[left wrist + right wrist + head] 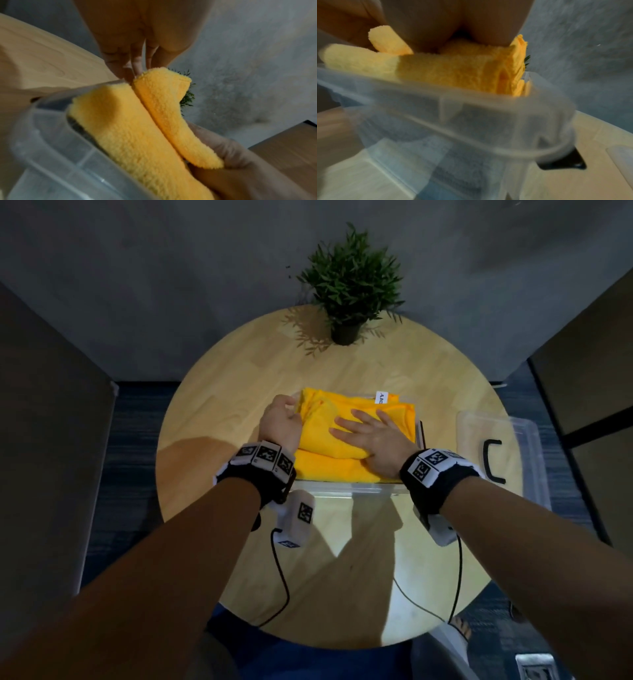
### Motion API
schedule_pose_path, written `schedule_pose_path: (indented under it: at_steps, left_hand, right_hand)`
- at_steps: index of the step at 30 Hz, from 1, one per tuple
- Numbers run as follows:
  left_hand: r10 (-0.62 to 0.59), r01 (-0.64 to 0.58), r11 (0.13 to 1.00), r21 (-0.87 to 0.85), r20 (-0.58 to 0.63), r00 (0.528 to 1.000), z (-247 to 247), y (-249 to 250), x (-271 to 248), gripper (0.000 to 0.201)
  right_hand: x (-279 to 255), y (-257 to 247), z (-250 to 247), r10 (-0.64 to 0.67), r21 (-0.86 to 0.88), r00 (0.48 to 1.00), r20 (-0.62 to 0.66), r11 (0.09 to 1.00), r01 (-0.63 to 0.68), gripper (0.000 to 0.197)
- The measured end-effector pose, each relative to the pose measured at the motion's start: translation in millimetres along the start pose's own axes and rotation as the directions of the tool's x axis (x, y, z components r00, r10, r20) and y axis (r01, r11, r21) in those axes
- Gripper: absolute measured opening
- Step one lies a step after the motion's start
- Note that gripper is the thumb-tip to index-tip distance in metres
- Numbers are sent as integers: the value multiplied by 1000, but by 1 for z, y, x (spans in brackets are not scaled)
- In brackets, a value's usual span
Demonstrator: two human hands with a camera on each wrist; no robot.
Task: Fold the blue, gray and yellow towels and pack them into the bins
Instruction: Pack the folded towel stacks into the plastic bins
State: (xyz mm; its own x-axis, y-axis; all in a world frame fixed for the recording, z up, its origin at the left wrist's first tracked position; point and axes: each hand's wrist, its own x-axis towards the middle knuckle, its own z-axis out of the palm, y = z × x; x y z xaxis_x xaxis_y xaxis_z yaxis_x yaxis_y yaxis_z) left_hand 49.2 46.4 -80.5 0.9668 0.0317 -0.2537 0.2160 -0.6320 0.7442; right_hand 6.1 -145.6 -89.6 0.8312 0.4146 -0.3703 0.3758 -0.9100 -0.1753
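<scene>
Yellow towel (356, 436) sits folded in the clear bin (342, 489) at mid-table, its long axis running left to right across your view; white tag (381, 397) on the far edge carries dark letters too small to read. Your right hand (373, 436) lies flat on it, fingers spread. Your left hand (281, 422) pinches the towel's left edge. Lid (493, 446) lies right of the bin

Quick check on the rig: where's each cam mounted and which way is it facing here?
Head: on the head, looking down at the round table; both forearms, left hand, right hand on the yellow towel.
Left wrist: along the left fingers at the towel's corner, over the clear bin.
Right wrist: low, under the right palm, facing the bin's wall.
Shared: towel and bin in all three.
</scene>
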Motion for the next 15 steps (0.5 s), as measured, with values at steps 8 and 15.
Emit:
schedule_pose_path:
  at_steps: [8, 15]
  left_hand:
    - [168, -145, 984, -102, 275, 947, -1, 6, 2, 44]
    - [197, -229, 972, 61, 330, 923, 4, -4, 13, 39]
  right_hand:
    - [-3, 8, -17, 290, 885, 956, -35, 453, -106, 65]
    - [-27, -2, -31, 280, 917, 943, -179, 396, 56, 63]
